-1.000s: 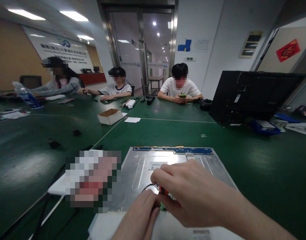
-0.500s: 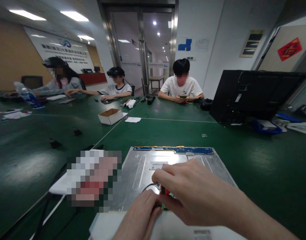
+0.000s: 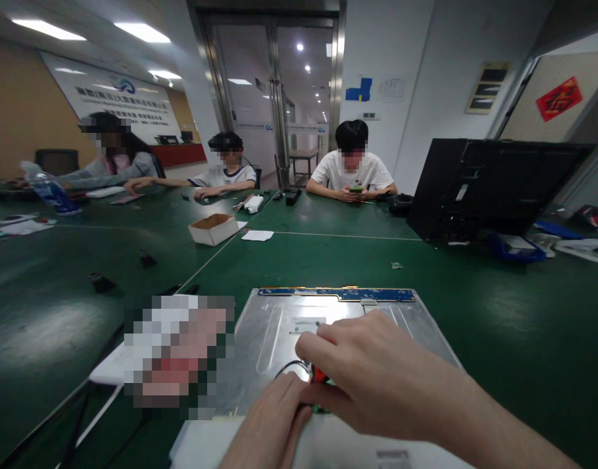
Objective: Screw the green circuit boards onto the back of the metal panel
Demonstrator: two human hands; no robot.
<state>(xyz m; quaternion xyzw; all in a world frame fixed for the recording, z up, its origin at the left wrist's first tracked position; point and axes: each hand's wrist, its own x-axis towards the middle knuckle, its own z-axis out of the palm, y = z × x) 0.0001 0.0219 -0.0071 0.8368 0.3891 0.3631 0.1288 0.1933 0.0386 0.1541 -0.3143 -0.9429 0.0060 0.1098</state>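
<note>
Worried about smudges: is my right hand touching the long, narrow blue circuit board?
Apart: the head view shows silver metal panel between blue board and right hand.

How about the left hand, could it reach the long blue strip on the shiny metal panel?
Probably yes: left of the right hand, the metal panel looks mostly open from the left hand up to the blue strip, with just a thin dark wire close by.

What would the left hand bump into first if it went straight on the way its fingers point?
Probably the right hand, which sits just ahead of the left hand, with the red-orange tool in its grip close by. The two hands may already touch; depth is unclear here.
</note>
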